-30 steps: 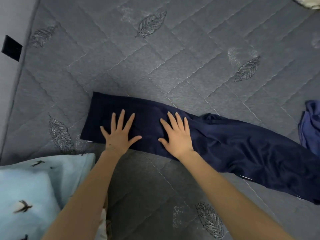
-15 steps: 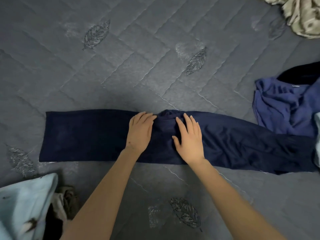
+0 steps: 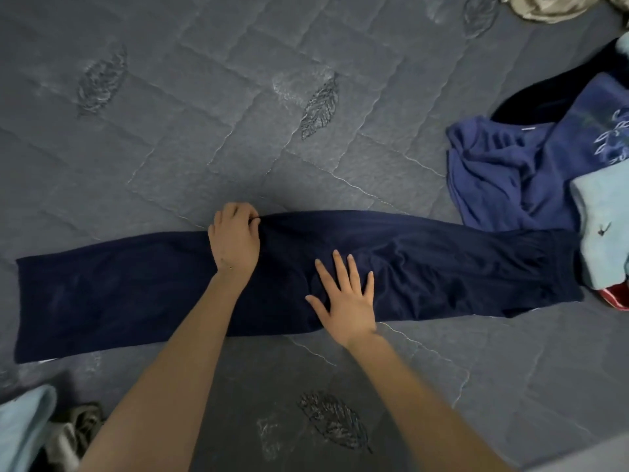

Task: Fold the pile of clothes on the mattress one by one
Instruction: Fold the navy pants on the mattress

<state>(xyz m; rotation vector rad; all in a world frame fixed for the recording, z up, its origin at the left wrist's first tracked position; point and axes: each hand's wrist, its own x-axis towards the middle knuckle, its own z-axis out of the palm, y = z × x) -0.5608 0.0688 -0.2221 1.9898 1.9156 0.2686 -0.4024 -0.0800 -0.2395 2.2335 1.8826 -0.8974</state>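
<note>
Near edge, 7 o'clock: light-blue cloth (image 3: 20,427) and a crumpled grey-olive item (image 3: 80,422), both clear of the work. A bare strip of grey quilted mattress (image 3: 476,386) lies between the person and the garment.

Work item: navy trousers (image 3: 119,298), laid flat as a long band from 9 to 3 o'clock. Looks like leg on leg, so I judge the lengthwise fold done and the crosswise folds left.
- Right hand (image 3: 343,298): flat, fingers spread, pressing the cloth just right of mid-length.
- Left hand (image 3: 235,240): fingers curled over the far edge near mid-length, pinching a bunched ridge there. Reads as smoothing or squaring that edge.

Edges: the hem end at 9 o'clock is square and free. The waist end at 3 o'clock touches or tucks under a pale-blue garment (image 3: 599,233); can't tell which. A red item (image 3: 612,299) sits just beside it.

Remaining pile, 2–3 o'clock: blue top (image 3: 503,185), a dark garment (image 3: 558,93) behind it, all unfolded. No folded stack in view. Progress: early, most of the pile left.

Room: wide bare mattress from 10 to 1 o'clock, so folding the hem end rightward has space. Beige patterned cloth (image 3: 544,8) far off at 1 o'clock.
</note>
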